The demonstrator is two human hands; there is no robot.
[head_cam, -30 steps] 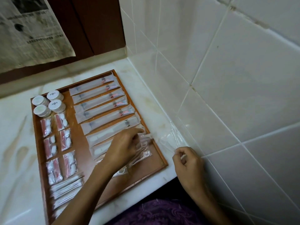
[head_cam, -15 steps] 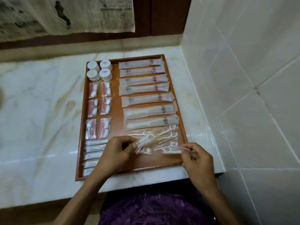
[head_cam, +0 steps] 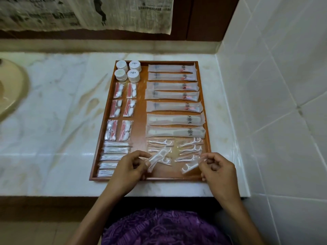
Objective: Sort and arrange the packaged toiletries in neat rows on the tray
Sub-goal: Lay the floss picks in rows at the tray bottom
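Head view, looking steeply down from close above.
It faces the back wall, with the tray centred on the counter; there is no second view.

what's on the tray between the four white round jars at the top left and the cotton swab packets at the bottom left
Head view: six small clear packets with red-and-white contents, in two columns on the brown wooden tray.

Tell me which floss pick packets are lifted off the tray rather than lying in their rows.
Two: the tilted packet pinched by the left hand, and the packet held by the right hand near the tray front edge.
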